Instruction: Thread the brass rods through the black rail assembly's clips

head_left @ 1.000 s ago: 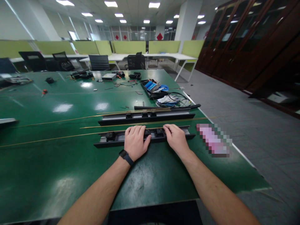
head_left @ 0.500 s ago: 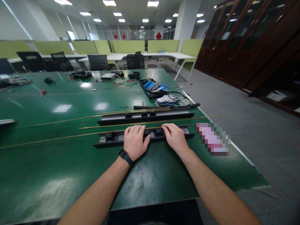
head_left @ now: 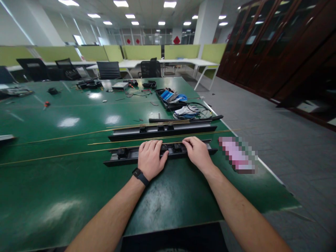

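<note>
A long black channel-shaped rail [head_left: 126,161] with a grey inner face lies crosswise in front of me, with black blocks [head_left: 177,147] set along it. My left hand [head_left: 151,156], a dark watch on its wrist, is laid over the middle of the rail, fingers over the far side and thumb on the near side, gripping it. My right hand [head_left: 195,151] pinches at the rail's far edge, right of the blocks. A thin gold rod [head_left: 70,153] comes in from the left along that edge and passes behind my left hand toward the pinching fingertips, which partly hide it.
A second black rail [head_left: 162,133] lies parallel behind, with more gold rods [head_left: 120,141] around it. Farther back are a black tray [head_left: 168,101] of blue items, a glove [head_left: 186,111] and coiled cable. A pixelated pink object [head_left: 237,154] lies right, near the table edge.
My right hand has shifted very slightly to the right along the rail's far edge, still pinching. My left hand keeps its place on the rail. The view has moved a little.
</note>
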`<state>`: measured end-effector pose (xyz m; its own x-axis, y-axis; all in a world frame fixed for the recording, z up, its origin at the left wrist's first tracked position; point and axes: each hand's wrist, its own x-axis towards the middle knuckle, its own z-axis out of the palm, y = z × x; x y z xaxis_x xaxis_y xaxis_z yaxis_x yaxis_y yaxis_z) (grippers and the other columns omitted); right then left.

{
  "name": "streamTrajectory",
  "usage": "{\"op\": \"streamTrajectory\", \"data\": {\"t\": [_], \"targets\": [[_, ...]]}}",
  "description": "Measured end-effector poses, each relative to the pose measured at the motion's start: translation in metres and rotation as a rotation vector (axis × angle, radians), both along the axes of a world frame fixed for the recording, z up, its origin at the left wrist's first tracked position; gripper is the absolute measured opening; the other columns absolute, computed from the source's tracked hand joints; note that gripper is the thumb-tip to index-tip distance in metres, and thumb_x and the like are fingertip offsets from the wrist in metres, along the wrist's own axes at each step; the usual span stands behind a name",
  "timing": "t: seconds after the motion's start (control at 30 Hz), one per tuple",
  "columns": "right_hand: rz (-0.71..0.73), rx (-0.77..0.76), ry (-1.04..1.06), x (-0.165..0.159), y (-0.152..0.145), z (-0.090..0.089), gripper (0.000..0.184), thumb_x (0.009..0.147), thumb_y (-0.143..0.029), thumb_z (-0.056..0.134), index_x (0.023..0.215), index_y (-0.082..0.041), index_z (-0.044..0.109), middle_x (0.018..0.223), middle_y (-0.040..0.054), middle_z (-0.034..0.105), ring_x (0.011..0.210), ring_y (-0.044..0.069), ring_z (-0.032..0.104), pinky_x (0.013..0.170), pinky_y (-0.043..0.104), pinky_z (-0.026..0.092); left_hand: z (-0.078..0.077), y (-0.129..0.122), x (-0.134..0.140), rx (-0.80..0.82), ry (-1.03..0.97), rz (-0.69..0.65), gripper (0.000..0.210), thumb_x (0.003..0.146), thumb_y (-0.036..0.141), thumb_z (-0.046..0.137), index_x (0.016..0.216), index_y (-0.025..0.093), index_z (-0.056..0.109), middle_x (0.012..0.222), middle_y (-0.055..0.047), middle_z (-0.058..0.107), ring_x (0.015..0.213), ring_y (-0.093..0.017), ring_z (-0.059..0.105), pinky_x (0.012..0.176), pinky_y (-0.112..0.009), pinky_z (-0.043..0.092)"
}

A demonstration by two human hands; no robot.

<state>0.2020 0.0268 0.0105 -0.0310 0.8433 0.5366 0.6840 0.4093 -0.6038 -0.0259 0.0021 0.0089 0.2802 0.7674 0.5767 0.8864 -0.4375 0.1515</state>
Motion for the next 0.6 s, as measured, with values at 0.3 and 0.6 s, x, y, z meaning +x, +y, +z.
{"op": "streamTrajectory", "data": {"t": [0.3,0.6], "targets": [[-0.053,0.01,-0.007,0.015,0.004,0.0,0.015,0.095,-0.03,0.061,0.09,-0.022,0.073,0.093,0.0065,0.074,0.087,0.022,0.069,0.084,0.037,0.054,-0.002,0.001,-0.002,0.005,0.022,0.006,0.041,0.102,0.044,0.055,0.132,0.018,0.064,0.13,-0.014,0.071,0.122,-0.032,0.062,0.11,-0.049,0.038],[-0.022,0.1,-0.17,0.008,0.003,-0.003,0.023,0.101,-0.032,0.058,0.1,-0.023,0.079,0.097,0.0082,0.076,0.098,0.027,0.062,0.092,0.045,0.05,-0.002,0.001,-0.001,0.012,0.024,0.001,0.04,0.102,0.043,0.056,0.132,0.019,0.064,0.129,-0.014,0.072,0.122,-0.032,0.063,0.11,-0.05,0.039]]}}
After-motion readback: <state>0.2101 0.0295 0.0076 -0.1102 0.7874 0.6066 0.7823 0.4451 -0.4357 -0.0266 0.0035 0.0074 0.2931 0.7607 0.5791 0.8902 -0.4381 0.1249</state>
